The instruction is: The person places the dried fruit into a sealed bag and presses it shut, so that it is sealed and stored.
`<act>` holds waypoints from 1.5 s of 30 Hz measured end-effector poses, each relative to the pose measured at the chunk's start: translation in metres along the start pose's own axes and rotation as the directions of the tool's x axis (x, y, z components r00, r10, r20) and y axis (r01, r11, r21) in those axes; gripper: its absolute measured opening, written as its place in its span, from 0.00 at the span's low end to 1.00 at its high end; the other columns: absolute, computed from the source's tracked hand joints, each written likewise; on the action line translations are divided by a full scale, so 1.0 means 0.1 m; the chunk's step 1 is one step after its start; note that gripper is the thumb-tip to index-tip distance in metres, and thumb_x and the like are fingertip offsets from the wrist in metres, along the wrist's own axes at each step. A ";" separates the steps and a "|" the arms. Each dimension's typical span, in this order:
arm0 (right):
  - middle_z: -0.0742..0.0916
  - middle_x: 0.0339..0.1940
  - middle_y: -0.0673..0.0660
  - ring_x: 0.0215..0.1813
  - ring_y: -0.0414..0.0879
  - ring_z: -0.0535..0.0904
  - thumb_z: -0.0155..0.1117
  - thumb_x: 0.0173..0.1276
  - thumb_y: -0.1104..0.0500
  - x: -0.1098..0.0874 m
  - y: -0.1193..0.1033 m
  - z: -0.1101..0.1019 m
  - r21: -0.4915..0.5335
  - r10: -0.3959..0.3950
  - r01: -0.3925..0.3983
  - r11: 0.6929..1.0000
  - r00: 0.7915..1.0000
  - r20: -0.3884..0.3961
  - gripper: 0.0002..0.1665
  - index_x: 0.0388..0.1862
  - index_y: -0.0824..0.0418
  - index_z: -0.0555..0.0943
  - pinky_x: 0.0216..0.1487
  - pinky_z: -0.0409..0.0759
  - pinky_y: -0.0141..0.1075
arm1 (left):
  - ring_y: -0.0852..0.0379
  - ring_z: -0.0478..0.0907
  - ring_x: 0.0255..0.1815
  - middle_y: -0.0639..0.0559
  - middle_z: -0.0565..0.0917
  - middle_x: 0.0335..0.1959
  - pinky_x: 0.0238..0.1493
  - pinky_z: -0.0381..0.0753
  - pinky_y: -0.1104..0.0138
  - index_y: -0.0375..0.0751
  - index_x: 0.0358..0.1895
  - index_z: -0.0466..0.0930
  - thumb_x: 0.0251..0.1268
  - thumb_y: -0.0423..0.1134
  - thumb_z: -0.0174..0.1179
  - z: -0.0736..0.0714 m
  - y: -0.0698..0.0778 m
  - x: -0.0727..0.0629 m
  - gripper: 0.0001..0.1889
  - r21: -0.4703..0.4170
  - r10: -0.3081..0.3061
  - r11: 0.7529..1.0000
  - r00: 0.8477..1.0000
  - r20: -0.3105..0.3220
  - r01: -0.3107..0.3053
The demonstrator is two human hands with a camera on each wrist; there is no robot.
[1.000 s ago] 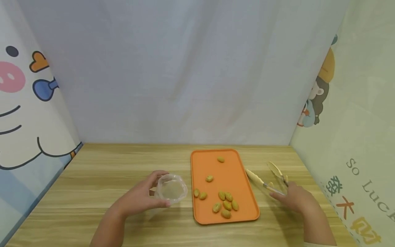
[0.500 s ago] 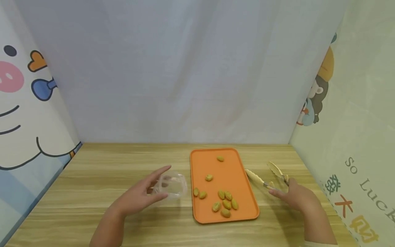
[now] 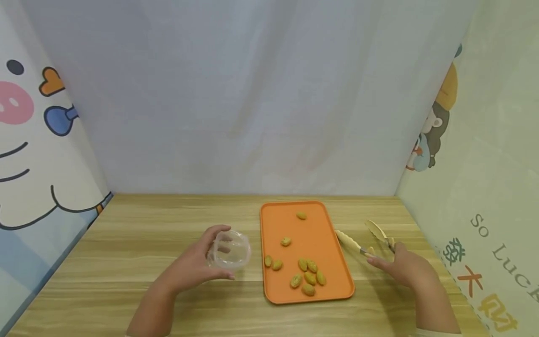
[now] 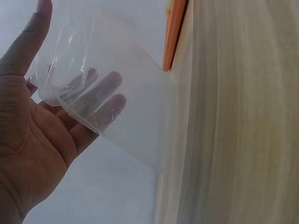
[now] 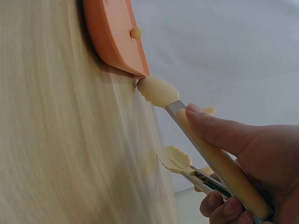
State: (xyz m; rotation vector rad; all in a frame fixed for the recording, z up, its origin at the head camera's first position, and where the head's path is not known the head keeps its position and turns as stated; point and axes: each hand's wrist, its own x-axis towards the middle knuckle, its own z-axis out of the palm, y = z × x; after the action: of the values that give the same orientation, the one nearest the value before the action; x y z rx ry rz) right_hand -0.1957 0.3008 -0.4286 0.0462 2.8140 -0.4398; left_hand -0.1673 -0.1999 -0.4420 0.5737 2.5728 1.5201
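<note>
My left hand (image 3: pixel 198 264) curves round a clear plastic container (image 3: pixel 231 249) left of the tray. Through its wall in the left wrist view, several fingers (image 4: pixel 105 91) show on the far side, while the thumb lies along the near side. The container's lower end appears to meet the table. Right of the tray, my right hand (image 3: pixel 406 269) grips a pair of tongs (image 5: pixel 210 154), thumb on one arm and fingers round the other. Their cream scalloped tips stand spread apart, nothing between them. Several yellow-brown oval pieces (image 3: pixel 310 278) lie on the orange tray (image 3: pixel 294 229), mostly near its front.
The wood-grain table (image 3: pixel 168 215) ends at a pale curtain (image 3: pixel 252 117) behind. Patterned cloths hang at both sides, a cartoon cloth (image 3: pixel 29 164) on the left and a lettered cloth (image 3: pixel 497 187) on the right. One tong tip lies close to the tray's right edge.
My left thumb and fingers loosened, then came round the container again. The container's rim has tilted and shifted slightly left. The right hand and tongs stay nearly still.
</note>
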 end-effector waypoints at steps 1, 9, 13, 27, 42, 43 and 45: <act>0.68 0.64 0.84 0.60 0.79 0.69 0.49 0.61 0.20 0.00 0.00 0.00 0.000 0.001 -0.001 1.000 1.000 -0.001 0.71 0.69 0.85 0.52 0.53 0.73 0.65 | 0.40 0.75 0.61 0.49 0.73 0.63 0.47 0.82 0.66 0.68 0.70 0.56 0.41 0.47 0.81 0.01 0.00 0.00 0.52 0.005 0.000 1.000 1.000 -0.004 0.000; 0.69 0.63 0.85 0.59 0.78 0.71 0.48 0.61 0.20 0.00 0.00 0.01 -0.004 -0.003 0.003 1.000 1.000 0.024 0.71 0.69 0.85 0.51 0.52 0.74 0.65 | 0.53 0.73 0.64 0.60 0.73 0.65 0.59 0.76 0.56 0.73 0.76 0.46 0.40 0.56 0.79 0.00 0.00 -0.01 0.60 0.077 -0.035 0.996 0.999 -0.020 0.036; 0.70 0.61 0.85 0.58 0.78 0.72 0.48 0.61 0.20 -0.01 0.00 0.00 -0.017 -0.003 0.003 1.000 1.000 0.015 0.71 0.69 0.84 0.52 0.51 0.74 0.64 | 0.47 0.72 0.65 0.54 0.72 0.67 0.59 0.74 0.47 0.73 0.74 0.53 0.39 0.62 0.77 -0.03 0.03 -0.03 0.55 0.144 -0.076 0.986 0.997 -0.032 0.080; 0.79 0.50 0.81 0.44 0.64 0.80 0.61 0.59 0.26 0.01 -0.02 -0.02 -0.002 -0.030 0.030 1.000 0.999 -0.027 0.61 0.55 0.86 0.69 0.43 0.79 0.56 | 0.54 0.73 0.64 0.61 0.75 0.64 0.60 0.74 0.50 0.73 0.72 0.56 0.39 0.63 0.77 -0.05 0.03 -0.03 0.53 0.131 -0.086 0.987 0.996 -0.024 0.088; 0.71 0.63 0.83 0.58 0.76 0.73 0.53 0.56 0.18 -0.02 -0.02 -0.02 0.027 -0.013 0.015 1.000 0.998 -0.064 0.73 0.68 0.84 0.55 0.50 0.76 0.63 | 0.54 0.74 0.64 0.59 0.76 0.64 0.60 0.74 0.51 0.69 0.73 0.56 0.41 0.61 0.77 -0.06 0.04 -0.04 0.53 0.122 -0.054 0.991 0.998 -0.012 0.055; 0.71 0.63 0.83 0.58 0.76 0.74 0.53 0.56 0.18 -0.02 -0.02 -0.02 0.024 -0.014 0.015 1.000 0.997 -0.075 0.73 0.68 0.83 0.56 0.49 0.76 0.62 | 0.54 0.74 0.64 0.59 0.76 0.64 0.60 0.74 0.50 0.68 0.73 0.56 0.41 0.61 0.77 -0.06 0.04 -0.04 0.52 0.122 -0.050 0.991 0.999 -0.011 0.051; 0.72 0.63 0.82 0.56 0.75 0.75 0.52 0.56 0.17 -0.03 -0.03 -0.03 0.017 -0.017 0.019 1.000 0.995 -0.101 0.73 0.68 0.83 0.57 0.47 0.77 0.61 | 0.53 0.74 0.64 0.59 0.76 0.64 0.60 0.74 0.50 0.69 0.73 0.56 0.41 0.61 0.77 -0.06 0.03 -0.04 0.52 0.126 -0.048 0.991 0.999 -0.011 0.049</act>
State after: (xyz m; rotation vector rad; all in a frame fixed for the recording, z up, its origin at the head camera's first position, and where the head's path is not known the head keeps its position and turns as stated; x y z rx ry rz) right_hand -0.1941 0.2984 -0.4243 0.0478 2.9114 -0.4795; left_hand -0.1643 -0.2045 -0.4367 0.5142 2.6828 1.3561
